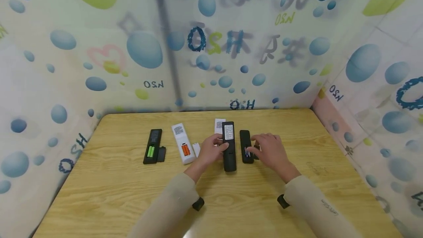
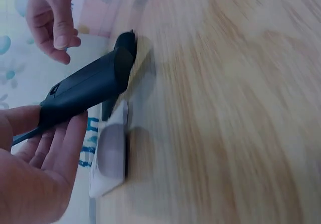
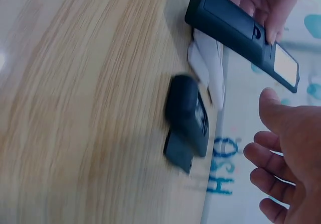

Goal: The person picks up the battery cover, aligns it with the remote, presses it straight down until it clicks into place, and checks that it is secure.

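My left hand (image 1: 211,149) grips a black remote control (image 1: 229,157) between thumb and fingers, raised off the table. Its back faces up, with a white label at the far end and the battery cover in place. My right hand (image 1: 271,150) hovers with loosely bent fingers, holding nothing, beside a second black remote (image 1: 245,139) on the table. That remote's battery compartment is uncovered with batteries inside, and its loose cover (image 3: 178,152) lies alongside. Behind the raised remote lies a white remote (image 1: 219,125), partly hidden by my left hand.
On the left lies another black remote (image 1: 155,135) with green batteries showing and its cover (image 1: 161,154) beside it. Next to it is a white remote (image 1: 179,131) with orange batteries and a loose white cover (image 1: 196,148). The wooden table (image 1: 109,194) meets a patterned wall (image 1: 132,94).
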Demonstrator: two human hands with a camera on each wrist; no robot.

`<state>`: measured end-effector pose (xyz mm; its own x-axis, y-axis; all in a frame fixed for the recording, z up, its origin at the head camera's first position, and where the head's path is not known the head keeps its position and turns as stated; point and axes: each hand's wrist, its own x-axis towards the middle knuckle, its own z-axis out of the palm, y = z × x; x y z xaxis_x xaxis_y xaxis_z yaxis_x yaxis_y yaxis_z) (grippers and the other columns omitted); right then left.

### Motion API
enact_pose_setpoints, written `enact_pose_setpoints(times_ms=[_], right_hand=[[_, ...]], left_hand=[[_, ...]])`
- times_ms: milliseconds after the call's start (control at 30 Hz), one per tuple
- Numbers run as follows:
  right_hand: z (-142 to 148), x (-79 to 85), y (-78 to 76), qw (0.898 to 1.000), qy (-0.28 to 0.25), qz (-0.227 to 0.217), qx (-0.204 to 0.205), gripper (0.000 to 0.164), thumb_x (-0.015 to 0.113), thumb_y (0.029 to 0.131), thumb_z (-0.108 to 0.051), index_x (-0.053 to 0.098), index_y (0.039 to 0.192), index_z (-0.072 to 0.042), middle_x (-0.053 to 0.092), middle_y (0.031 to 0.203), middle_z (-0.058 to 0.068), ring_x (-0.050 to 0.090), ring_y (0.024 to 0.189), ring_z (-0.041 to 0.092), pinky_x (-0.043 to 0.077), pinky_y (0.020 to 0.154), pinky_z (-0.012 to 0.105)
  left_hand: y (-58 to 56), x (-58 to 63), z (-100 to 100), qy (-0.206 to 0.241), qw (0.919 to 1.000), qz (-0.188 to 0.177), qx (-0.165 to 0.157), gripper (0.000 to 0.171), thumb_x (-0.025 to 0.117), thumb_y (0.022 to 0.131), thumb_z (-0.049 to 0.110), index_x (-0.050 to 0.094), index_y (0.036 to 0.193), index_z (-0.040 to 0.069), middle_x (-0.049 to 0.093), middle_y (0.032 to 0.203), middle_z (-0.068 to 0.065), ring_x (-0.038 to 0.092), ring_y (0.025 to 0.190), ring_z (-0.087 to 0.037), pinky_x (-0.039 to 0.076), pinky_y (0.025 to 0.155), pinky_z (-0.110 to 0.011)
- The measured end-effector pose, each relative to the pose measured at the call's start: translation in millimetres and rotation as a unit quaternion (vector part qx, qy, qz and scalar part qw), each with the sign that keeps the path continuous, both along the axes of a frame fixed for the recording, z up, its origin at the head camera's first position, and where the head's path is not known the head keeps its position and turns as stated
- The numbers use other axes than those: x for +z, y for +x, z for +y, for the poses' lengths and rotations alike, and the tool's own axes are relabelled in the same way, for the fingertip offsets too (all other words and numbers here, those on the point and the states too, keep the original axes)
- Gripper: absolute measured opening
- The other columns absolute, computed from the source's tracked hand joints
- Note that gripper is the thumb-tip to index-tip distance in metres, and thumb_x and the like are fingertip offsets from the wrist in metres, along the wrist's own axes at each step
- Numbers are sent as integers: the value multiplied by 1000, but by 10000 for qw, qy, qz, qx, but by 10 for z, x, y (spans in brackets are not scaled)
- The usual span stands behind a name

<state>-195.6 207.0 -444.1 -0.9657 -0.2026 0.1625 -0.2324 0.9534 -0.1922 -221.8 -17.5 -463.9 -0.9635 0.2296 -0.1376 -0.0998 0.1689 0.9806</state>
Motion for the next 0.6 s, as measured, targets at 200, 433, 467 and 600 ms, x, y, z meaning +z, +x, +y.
enact_pose_setpoints(times_ms=[200, 433, 467, 600], right_hand=[[256, 7, 28, 9997, 64, 19, -242, 42, 65, 90, -45, 67, 118, -14, 70, 99, 5, 59, 101, 28, 41, 94, 54], [497, 40, 51, 9994, 103, 28, -333, 42, 67, 90, -42, 66, 117, -10, 71, 100, 8, 60, 102, 32, 41, 93, 57], [530, 44, 55, 9993, 116, 17, -351, 42, 67, 90, -41, 66, 117, -10, 71, 100, 9, 60, 101, 32, 41, 93, 57], [666, 54, 76, 9986, 222, -8, -473, 42, 68, 90, -40, 66, 117, -9, 71, 100, 10, 60, 103, 35, 41, 93, 58]], left_hand=[[-43, 45, 187, -161, 9998, 57, 91, 28, 66, 92, 13, 63, 119, 5, 67, 111, -17, 66, 67, -15, 61, 69, -41], [-128, 127, 493, -6, 9999, 8, -144, 32, 64, 94, 17, 62, 123, 4, 68, 114, -17, 72, 81, -25, 61, 73, -41], [-139, 124, 547, 37, 9998, -6, -195, 32, 64, 94, 17, 62, 123, 4, 69, 114, -17, 72, 81, -25, 61, 73, -41], [-160, 96, 769, 124, 9992, -125, -359, 29, 64, 95, 16, 64, 121, 2, 70, 109, -15, 71, 79, -21, 62, 69, -37]])
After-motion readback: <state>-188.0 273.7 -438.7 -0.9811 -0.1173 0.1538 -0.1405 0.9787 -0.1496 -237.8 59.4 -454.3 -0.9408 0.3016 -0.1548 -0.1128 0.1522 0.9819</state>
